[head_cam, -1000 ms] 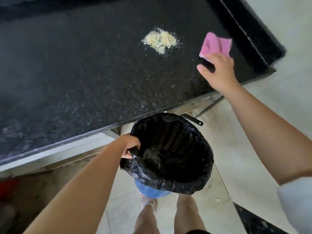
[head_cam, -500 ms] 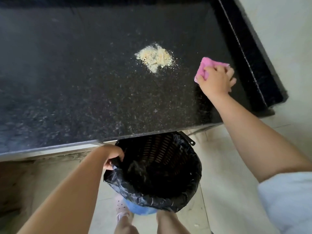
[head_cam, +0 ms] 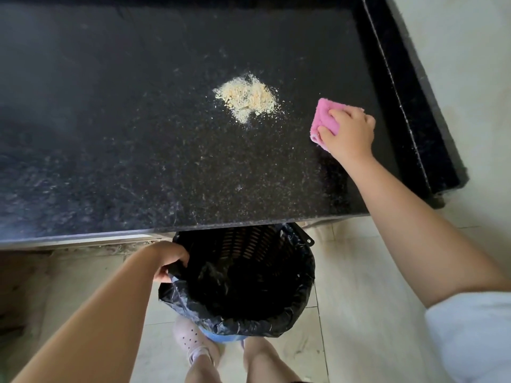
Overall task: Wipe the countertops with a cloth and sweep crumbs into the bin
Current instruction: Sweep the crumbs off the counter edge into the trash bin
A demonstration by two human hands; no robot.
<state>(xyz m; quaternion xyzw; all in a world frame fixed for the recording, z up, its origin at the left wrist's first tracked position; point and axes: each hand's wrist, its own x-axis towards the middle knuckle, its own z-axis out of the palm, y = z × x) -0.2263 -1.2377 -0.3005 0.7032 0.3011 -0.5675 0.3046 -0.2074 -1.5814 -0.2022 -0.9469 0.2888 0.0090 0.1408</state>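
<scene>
A pile of pale crumbs (head_cam: 246, 97) lies on the black speckled countertop (head_cam: 138, 134), with finer crumbs scattered around and toward the front edge. My right hand (head_cam: 348, 135) grips a folded pink cloth (head_cam: 325, 117) and holds it down on the counter, to the right of the pile. Below the counter's front edge hangs a blue bin (head_cam: 240, 280) lined with a black bag, its far rim tucked under the counter. My left hand (head_cam: 170, 259) grips the bin's left rim.
A raised black ledge (head_cam: 409, 92) runs along the counter's right side, ending at a corner. Pale floor tiles (head_cam: 359, 313) spread below and to the right. My legs and a light shoe (head_cam: 193, 344) stand just behind the bin.
My right hand has brought the pink cloth down from the air onto the counter. The bin has shifted further under the counter's front edge, still gripped by my left hand.
</scene>
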